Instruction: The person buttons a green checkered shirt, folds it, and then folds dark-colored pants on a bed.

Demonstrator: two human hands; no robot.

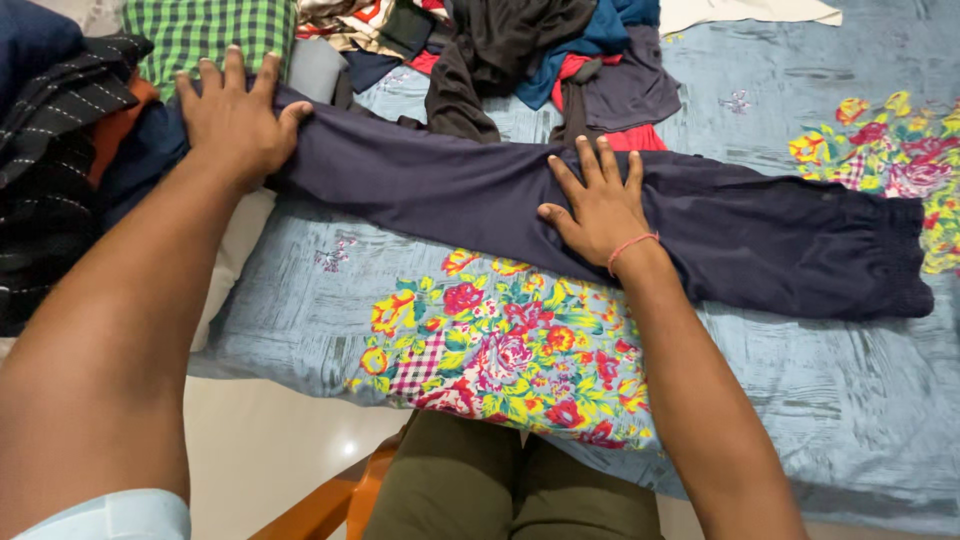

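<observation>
Two flat palms, left hand (232, 115) and right hand (600, 205), press, gripping nothing, the long dark navy cloth trousers (600, 215) laid across the blue floral bedsheet (800, 390); soft, light, probably best lifted by the gathered waistband.

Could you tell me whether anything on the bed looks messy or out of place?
Nothing looks damaged. The navy trousers lie flat under the left hand and right hand; only the heap of clothes behind is jumbled.

Head-worn view, steeply down, close
</observation>
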